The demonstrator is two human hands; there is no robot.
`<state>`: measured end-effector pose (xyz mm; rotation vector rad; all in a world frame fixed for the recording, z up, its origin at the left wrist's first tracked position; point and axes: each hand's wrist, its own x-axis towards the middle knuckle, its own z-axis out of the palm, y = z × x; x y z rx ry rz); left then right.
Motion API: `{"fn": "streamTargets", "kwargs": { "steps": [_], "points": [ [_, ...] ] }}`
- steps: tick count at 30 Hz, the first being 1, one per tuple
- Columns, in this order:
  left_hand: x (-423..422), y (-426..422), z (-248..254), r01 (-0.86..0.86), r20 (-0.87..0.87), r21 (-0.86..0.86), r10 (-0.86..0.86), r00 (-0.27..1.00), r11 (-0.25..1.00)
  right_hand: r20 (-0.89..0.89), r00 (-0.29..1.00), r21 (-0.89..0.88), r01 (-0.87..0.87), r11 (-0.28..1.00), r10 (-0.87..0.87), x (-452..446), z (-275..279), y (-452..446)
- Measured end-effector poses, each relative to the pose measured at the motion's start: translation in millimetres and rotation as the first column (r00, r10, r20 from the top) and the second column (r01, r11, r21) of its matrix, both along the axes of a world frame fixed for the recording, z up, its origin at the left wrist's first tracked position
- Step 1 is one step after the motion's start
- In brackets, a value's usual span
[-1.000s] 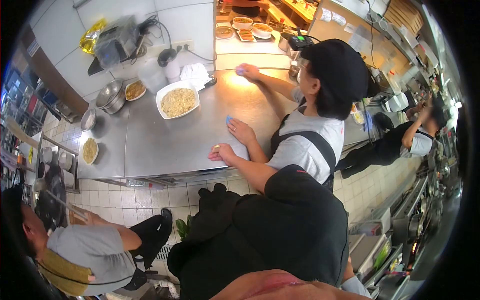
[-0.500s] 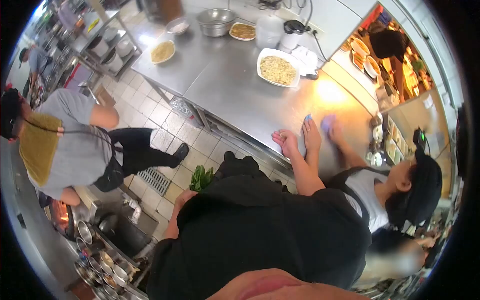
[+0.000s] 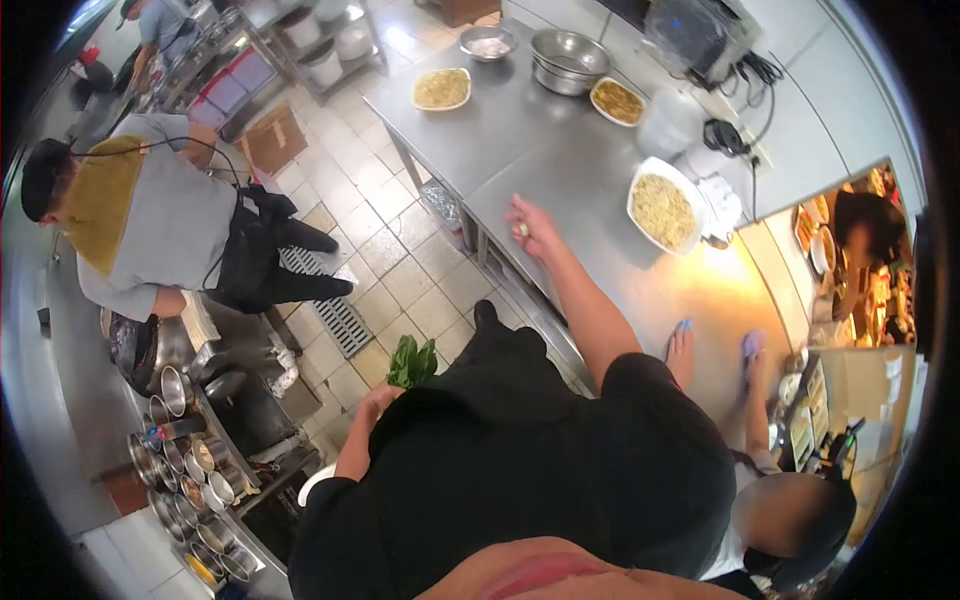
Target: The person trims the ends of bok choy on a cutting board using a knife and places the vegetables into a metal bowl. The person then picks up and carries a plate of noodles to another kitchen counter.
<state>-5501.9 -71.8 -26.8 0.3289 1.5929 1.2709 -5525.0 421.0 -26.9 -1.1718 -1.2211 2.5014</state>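
The left fingers [image 3: 382, 393] grip leafy greens [image 3: 412, 363]; the right fingers [image 3: 520, 212] curl around a small pale item [image 3: 523, 230] over the desk [image 3: 560, 170], white bowl [image 3: 684, 178] to their right.

The right hand [image 3: 533, 228] is over the tabletop [image 3: 560, 165], near its front edge. Beyond it to the left is a plate [image 3: 441, 107]; farther beyond, left to right, are a bowl [image 3: 490, 56], a basin [image 3: 568, 80], a dish [image 3: 612, 121] and a tub [image 3: 668, 125]. Right of the hand is a deep dish [image 3: 697, 205], a cloth [image 3: 722, 210] just beside it. Behind the right hand to the left, the left hand [image 3: 378, 400] holds leaves [image 3: 411, 363]. Left of the left hand are pans [image 3: 173, 390]; beyond it, a floor drain [image 3: 340, 320]
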Motion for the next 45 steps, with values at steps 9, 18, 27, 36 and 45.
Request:
{"fn": "streamTargets", "kwargs": {
  "steps": [9, 18, 27, 36, 45],
  "points": [
    [-66, -53, -50, -0.227, 0.101, -0.224, 0.254, 0.962, 0.948, 0.015, 1.000, 0.127, -0.029, 0.991, 0.027, -253, 14, 52],
    [-167, -62, -63, -0.214, 0.252, -0.238, 0.273, 0.928, 0.947, 0.149, 0.966, 0.281, 0.162, 0.946, -0.209, -323, -20, 62],
    [-331, -68, -95, 0.102, 0.181, -0.227, -0.061, 0.982, 0.969, 0.105, 0.851, 0.321, 0.461, 0.827, -0.515, -253, -13, 19],
    [-462, 4, -81, 0.149, 0.265, -0.058, -0.128, 0.956, 0.987, 0.084, 0.633, 0.282, 0.726, 0.628, -0.770, -36, 8, -63],
    [-580, 83, -119, 0.086, 0.445, -0.079, -0.042, 0.895, 0.993, 0.172, 0.111, 0.196, 0.970, 0.144, -0.979, 120, -21, -77]
  ]
}}
